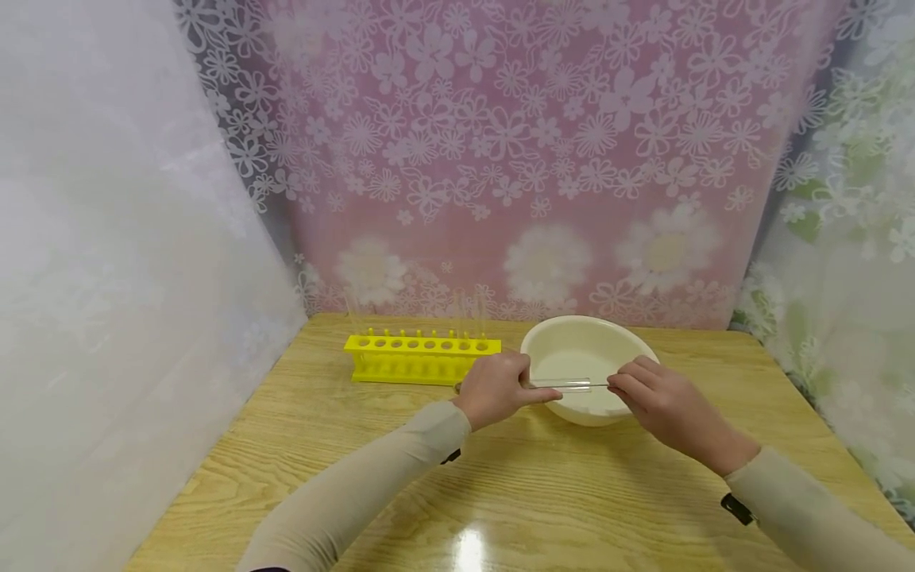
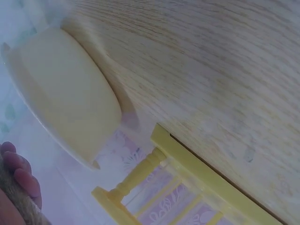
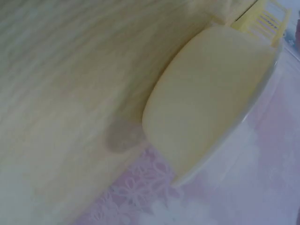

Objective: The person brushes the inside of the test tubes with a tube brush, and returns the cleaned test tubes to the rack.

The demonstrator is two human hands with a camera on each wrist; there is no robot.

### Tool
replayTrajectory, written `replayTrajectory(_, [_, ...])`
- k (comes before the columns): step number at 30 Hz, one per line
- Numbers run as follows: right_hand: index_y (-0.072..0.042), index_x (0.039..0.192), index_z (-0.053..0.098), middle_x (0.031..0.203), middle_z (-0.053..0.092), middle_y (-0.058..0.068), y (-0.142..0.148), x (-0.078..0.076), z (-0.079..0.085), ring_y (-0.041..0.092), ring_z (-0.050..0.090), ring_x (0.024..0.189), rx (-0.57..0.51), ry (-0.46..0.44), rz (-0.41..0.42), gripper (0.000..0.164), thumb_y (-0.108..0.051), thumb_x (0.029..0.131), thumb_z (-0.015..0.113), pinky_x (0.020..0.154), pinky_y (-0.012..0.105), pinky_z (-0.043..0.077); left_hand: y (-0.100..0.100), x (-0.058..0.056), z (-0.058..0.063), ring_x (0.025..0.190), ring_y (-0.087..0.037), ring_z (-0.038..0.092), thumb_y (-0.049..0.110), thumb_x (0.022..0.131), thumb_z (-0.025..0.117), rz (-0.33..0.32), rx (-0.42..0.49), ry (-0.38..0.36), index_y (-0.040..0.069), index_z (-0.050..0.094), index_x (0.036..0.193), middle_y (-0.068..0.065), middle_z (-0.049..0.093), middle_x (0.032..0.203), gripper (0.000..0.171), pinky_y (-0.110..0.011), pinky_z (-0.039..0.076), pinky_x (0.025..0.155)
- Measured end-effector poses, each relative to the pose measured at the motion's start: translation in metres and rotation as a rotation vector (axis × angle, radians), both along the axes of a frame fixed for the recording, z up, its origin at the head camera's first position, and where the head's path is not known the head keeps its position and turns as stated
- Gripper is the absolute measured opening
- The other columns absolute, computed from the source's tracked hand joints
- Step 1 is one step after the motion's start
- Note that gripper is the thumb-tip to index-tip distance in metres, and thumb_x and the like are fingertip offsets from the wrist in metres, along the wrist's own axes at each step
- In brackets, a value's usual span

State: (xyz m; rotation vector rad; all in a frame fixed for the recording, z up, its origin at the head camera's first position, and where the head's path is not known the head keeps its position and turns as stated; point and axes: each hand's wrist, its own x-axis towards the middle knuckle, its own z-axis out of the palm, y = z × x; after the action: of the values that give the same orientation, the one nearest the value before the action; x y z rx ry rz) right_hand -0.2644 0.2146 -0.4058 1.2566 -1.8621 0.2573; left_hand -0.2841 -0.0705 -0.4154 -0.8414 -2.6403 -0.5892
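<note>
My left hand (image 1: 496, 389) grips a clear glass test tube (image 1: 576, 385) held sideways over the front of the cream basin (image 1: 588, 324). The tube's open end points right. A thin wire handle (image 1: 599, 386) comes out of it and leads to my right hand (image 1: 665, 405), whose fingertips pinch it. In the left wrist view, grey-brown brush bristles (image 2: 18, 192) show beside the curled left fingers (image 2: 27, 180). The right wrist view shows the basin's outer side (image 3: 201, 93) but not the right hand.
A yellow test tube rack (image 1: 422, 345) stands left of the basin, with several clear tubes upright at its two ends. Both rest on a wood-grain table (image 1: 557, 508). Floral curtains (image 1: 500, 159) hang behind and at the sides.
</note>
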Motion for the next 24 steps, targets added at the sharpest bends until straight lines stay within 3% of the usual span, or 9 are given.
replayTrajectory(3, [-0.009, 0.089, 0.068, 0.083, 0.061, -0.003, 0.001, 0.001, 0.003, 0.008, 0.055, 0.073, 0.025, -0.041, 0.006, 0.039, -0.030, 0.110, 0.043, 0.060, 0.020, 0.047, 0.000, 0.000, -0.001, 0.047, -0.006, 0.044, 0.072, 0.083, 0.066, -0.001, 0.004, -0.009, 0.023, 0.051, 0.071, 0.011, 0.050, 0.062, 0.052, -0.020, 0.036, 0.044])
replayTrajectory(5, [-0.013, 0.089, 0.067, 0.082, 0.059, -0.007, 0.002, 0.003, 0.003, 0.003, 0.050, 0.071, 0.009, -0.169, 0.001, 0.028, -0.027, 0.107, 0.052, 0.061, 0.017, 0.044, -0.001, 0.001, -0.001, 0.046, -0.006, 0.044, 0.071, 0.083, 0.066, -0.001, 0.003, -0.004, 0.023, 0.051, 0.071, 0.011, 0.050, 0.062, 0.052, -0.020, 0.036, 0.043])
replayTrajectory(10, [-0.017, 0.087, 0.065, 0.070, 0.049, -0.009, 0.002, 0.009, 0.004, 0.003, 0.037, 0.055, -0.162, -0.771, -0.023, 0.013, -0.012, 0.099, 0.065, 0.054, 0.020, 0.038, -0.001, 0.001, 0.000, 0.047, -0.005, 0.043, 0.071, 0.083, 0.066, 0.001, -0.012, 0.028, 0.023, 0.050, 0.072, 0.011, 0.050, 0.063, 0.051, -0.019, 0.034, 0.043])
replayTrajectory(14, [0.003, 0.090, 0.060, 0.064, 0.043, -0.002, 0.000, 0.010, 0.004, 0.019, 0.033, 0.051, -0.364, -1.287, 0.012, 0.028, -0.019, 0.106, 0.055, 0.050, 0.034, 0.033, -0.001, 0.001, 0.001, 0.046, -0.005, 0.042, 0.068, 0.083, 0.068, -0.012, -0.044, 0.061, 0.023, 0.049, 0.072, 0.011, 0.049, 0.062, 0.051, -0.019, 0.033, 0.043])
replayTrajectory(17, [0.012, 0.094, 0.057, 0.063, 0.045, 0.001, -0.002, 0.010, 0.003, 0.023, 0.034, 0.051, -0.464, -1.459, 0.010, 0.040, -0.025, 0.107, 0.052, 0.049, 0.039, 0.034, -0.001, 0.001, 0.002, 0.046, -0.005, 0.042, 0.067, 0.083, 0.070, -0.014, -0.061, 0.073, 0.023, 0.048, 0.072, 0.011, 0.049, 0.062, 0.050, -0.018, 0.032, 0.043])
replayTrajectory(18, [0.011, 0.094, 0.058, 0.064, 0.046, 0.001, -0.002, 0.010, 0.002, 0.022, 0.034, 0.051, -0.459, -1.437, -0.001, 0.038, -0.025, 0.107, 0.053, 0.049, 0.038, 0.034, -0.001, 0.001, 0.002, 0.046, -0.004, 0.042, 0.067, 0.083, 0.070, -0.013, -0.062, 0.070, 0.023, 0.048, 0.072, 0.011, 0.049, 0.063, 0.050, -0.018, 0.032, 0.043])
replayTrajectory(20, [0.002, 0.095, 0.064, 0.066, 0.052, -0.001, -0.004, 0.010, -0.001, 0.014, 0.040, 0.052, -0.390, -1.250, -0.038, 0.026, -0.022, 0.104, 0.058, 0.049, 0.033, 0.037, -0.001, 0.000, 0.001, 0.046, -0.004, 0.042, 0.067, 0.084, 0.069, -0.008, -0.054, 0.059, 0.023, 0.049, 0.072, 0.011, 0.049, 0.063, 0.050, -0.018, 0.033, 0.043])
replayTrajectory(22, [-0.006, 0.097, 0.068, 0.072, 0.057, -0.004, -0.005, 0.009, -0.004, 0.008, 0.044, 0.057, -0.287, -0.941, -0.079, 0.008, -0.014, 0.096, 0.069, 0.052, 0.025, 0.040, -0.002, -0.001, 0.000, 0.046, -0.004, 0.042, 0.068, 0.084, 0.068, -0.005, -0.042, 0.047, 0.023, 0.049, 0.072, 0.011, 0.049, 0.063, 0.050, -0.018, 0.033, 0.044])
replayTrajectory(24, [-0.011, 0.098, 0.069, 0.082, 0.062, -0.004, -0.005, 0.007, -0.006, 0.005, 0.050, 0.067, -0.183, -0.604, -0.110, 0.011, -0.022, 0.098, 0.068, 0.059, 0.019, 0.043, -0.004, -0.002, 0.000, 0.046, -0.005, 0.042, 0.069, 0.084, 0.067, -0.003, -0.026, 0.029, 0.023, 0.050, 0.072, 0.010, 0.050, 0.063, 0.051, -0.018, 0.034, 0.044])
